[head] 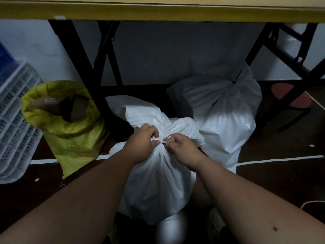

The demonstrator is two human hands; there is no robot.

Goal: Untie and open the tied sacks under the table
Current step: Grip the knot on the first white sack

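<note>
A white woven sack (158, 184) stands on the floor in front of me, its neck gathered and bound by a pale tie (163, 141). My left hand (142, 143) pinches the tie from the left. My right hand (182, 147) pinches it from the right, fingers curled at the knot. Behind it to the right stands a second white sack (221, 117), its neck tied with a dark cord (235, 80). A yellow sack (66, 131) at the left stands open, with brown contents showing in its mouth.
The yellow table edge (158, 13) runs overhead, with black folding legs (84, 64) at the left and more black legs (284, 55) at the right. White plastic crates (15, 120) lean at the far left. A red stool seat (290, 97) sits at the right. The floor is dark.
</note>
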